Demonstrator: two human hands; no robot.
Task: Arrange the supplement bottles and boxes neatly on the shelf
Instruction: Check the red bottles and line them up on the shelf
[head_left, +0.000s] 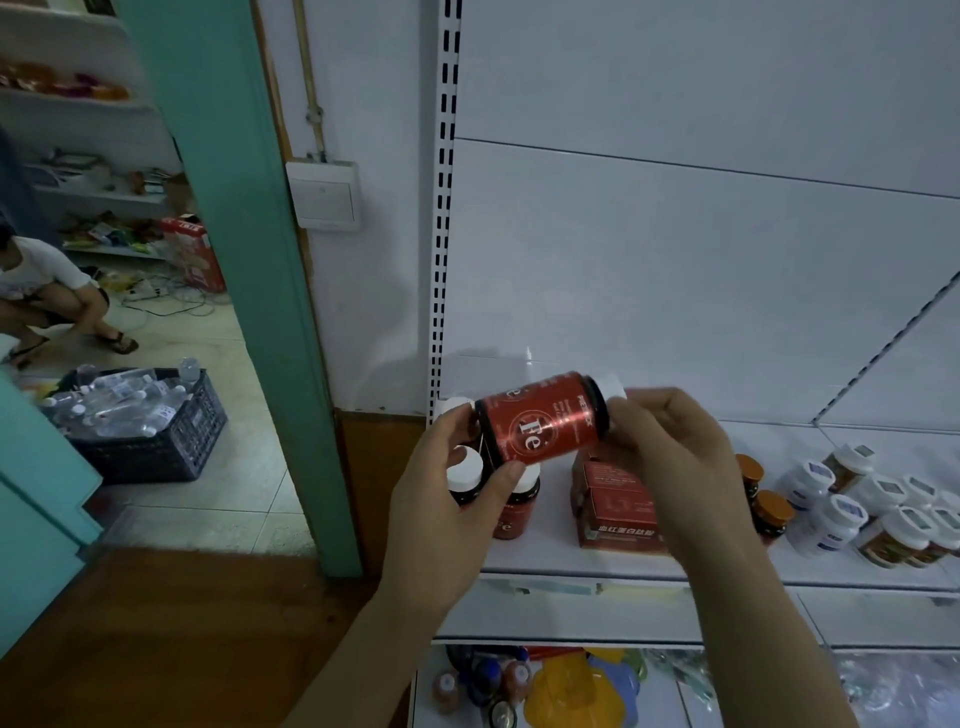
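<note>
Head view: both hands up in front of the white shelf. Left hand curled round the base end of a red "Fe" supplement bottle, thumb on the label's lower edge, fingers behind. Right hand grips the white-cap end, fingers wrapped over it. Bottle lies on its side, tilted, held in the air above the shelf's left end, touching nothing on it.

Below it on the shelf: two more upright red Fe bottles, white caps, partly behind the left hand. Just right of them, stacked red boxes. Further right, two dark bottles with orange caps, then a cluster of white-capped bottles.

Lower shelf: mixed bottles and yellow packaging. Far left, through the doorway: black crate of water bottles, a crouching person.
</note>
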